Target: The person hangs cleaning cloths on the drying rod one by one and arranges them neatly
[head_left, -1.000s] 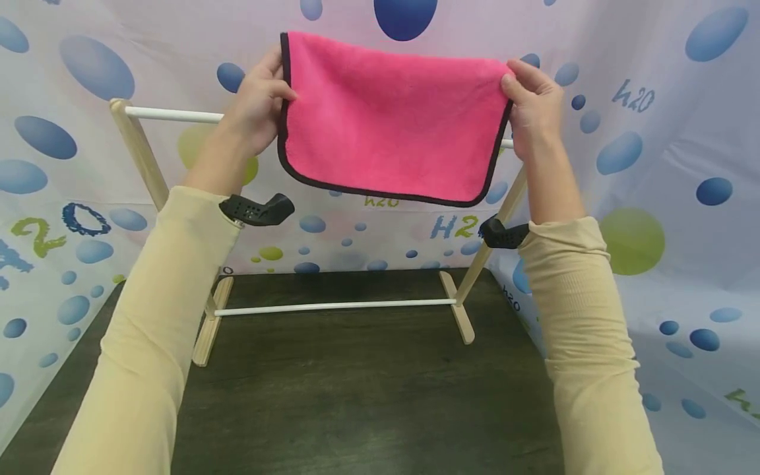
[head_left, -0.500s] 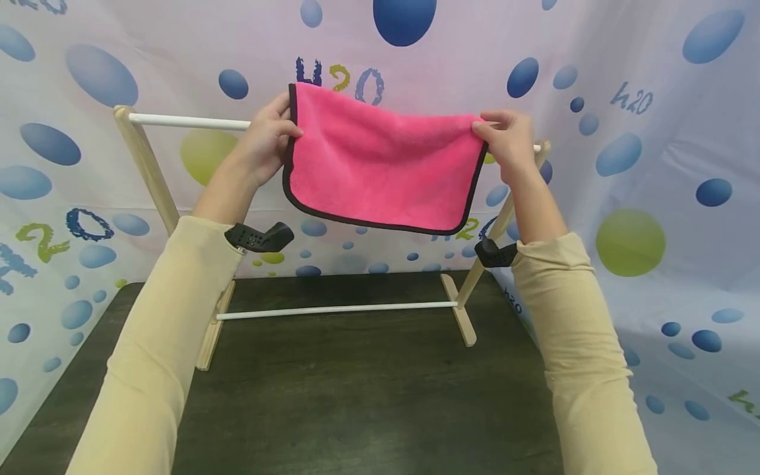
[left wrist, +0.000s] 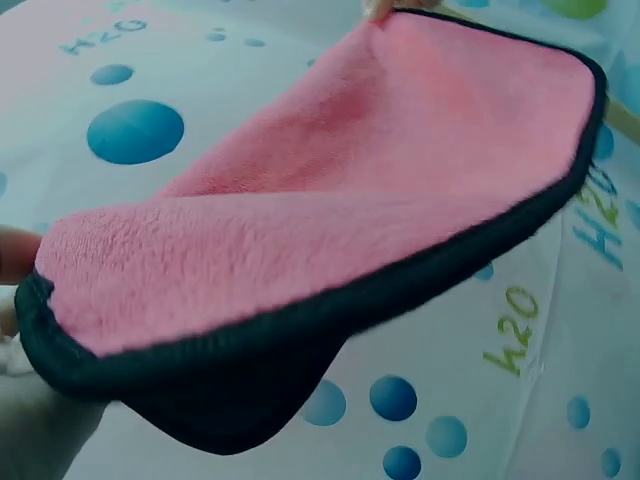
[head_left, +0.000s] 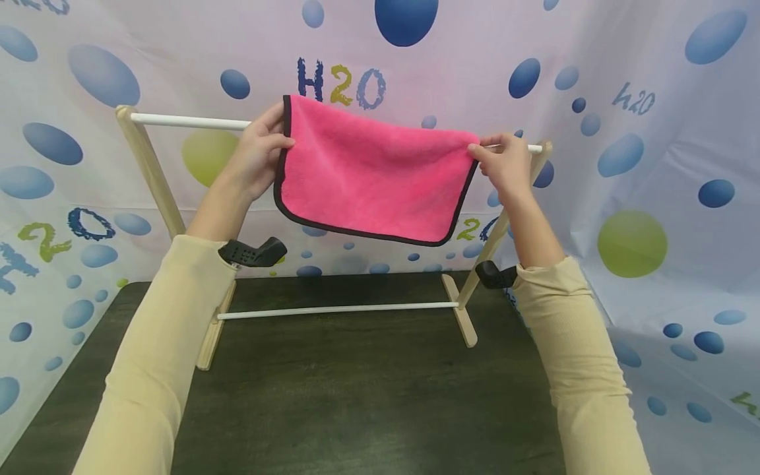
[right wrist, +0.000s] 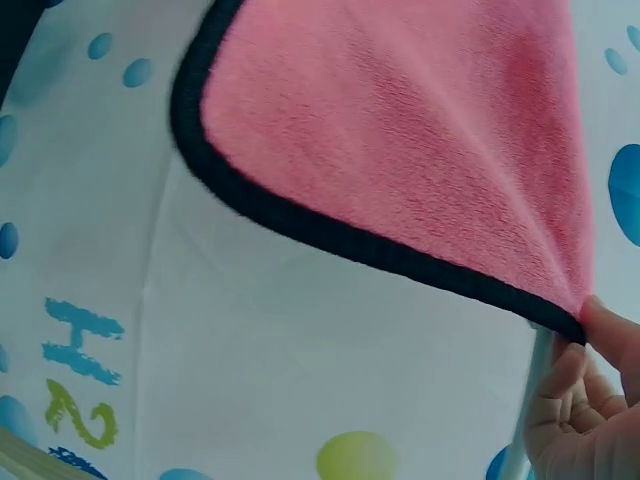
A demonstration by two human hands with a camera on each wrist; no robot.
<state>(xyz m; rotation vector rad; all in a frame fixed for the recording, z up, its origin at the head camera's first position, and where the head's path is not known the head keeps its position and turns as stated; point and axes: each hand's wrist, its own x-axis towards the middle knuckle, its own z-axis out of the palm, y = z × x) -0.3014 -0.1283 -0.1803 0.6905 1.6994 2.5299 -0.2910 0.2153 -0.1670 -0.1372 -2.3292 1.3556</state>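
A pink plush towel (head_left: 380, 175) with dark edging hangs stretched between both hands, in front of the upper white rail (head_left: 190, 121) of a wooden rack. My left hand (head_left: 256, 155) grips its upper left edge, thumb on the near side. At the upper right corner my right hand (head_left: 507, 165) pinches the towel between thumb and fingers, close to the rail. In the left wrist view the towel (left wrist: 290, 260) shows a folded edge, with another layer hanging behind. Pinched fingertips (right wrist: 610, 330) hold the corner in the right wrist view. The towel hides the rail's middle.
The rack's wooden posts (head_left: 151, 171) rise from feet (head_left: 460, 313) on a dark table (head_left: 368, 402). A lower white bar (head_left: 338, 309) joins them. Behind stands a curtain (head_left: 641, 165) printed with blue and green spots. Black wrist cameras (head_left: 252, 253) sit on both forearms.
Both hands have come down with the towel from above the rail to about its height. The right hand has also moved left, and the towel's top edge sags slightly more.
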